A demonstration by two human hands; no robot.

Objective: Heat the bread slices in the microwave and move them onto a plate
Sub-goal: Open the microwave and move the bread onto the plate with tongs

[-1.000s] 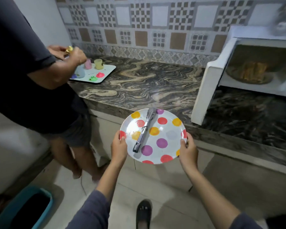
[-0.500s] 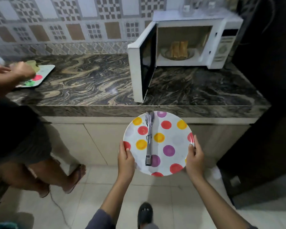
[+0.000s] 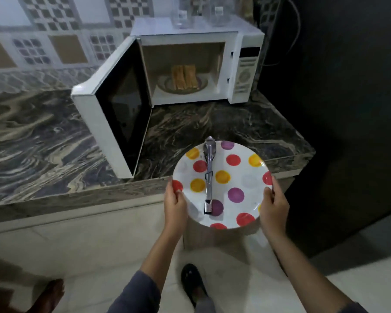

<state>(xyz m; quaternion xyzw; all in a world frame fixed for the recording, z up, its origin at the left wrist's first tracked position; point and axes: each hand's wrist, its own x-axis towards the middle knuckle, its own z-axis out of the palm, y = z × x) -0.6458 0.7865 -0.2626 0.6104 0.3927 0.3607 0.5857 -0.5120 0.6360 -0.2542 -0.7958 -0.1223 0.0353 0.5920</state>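
I hold a white plate point(image 3: 246, 179) with coloured dots level at the counter's front edge. My left hand point(image 3: 174, 203) grips its left rim and my right hand point(image 3: 274, 205) grips its right rim. Metal tongs point(image 3: 209, 175) lie lengthwise across the plate. Behind it stands a white microwave point(image 3: 244, 64) with its door point(image 3: 120, 105) swung wide open to the left. Inside, toasted bread slices point(image 3: 185, 77) rest on a glass dish point(image 3: 163, 84).
The marble counter point(image 3: 43, 141) runs to the left; its right end meets a dark wall point(image 3: 348, 109). Clear jars point(image 3: 183, 12) stand on the microwave. Another person's bare foot point(image 3: 51, 294) is on the floor at lower left, my own shoe point(image 3: 193, 283) below the plate.
The view has swung right and closer to the microwave. The plate with the tongs now reaches over the counter's front edge. The other person has left the view except for a foot.
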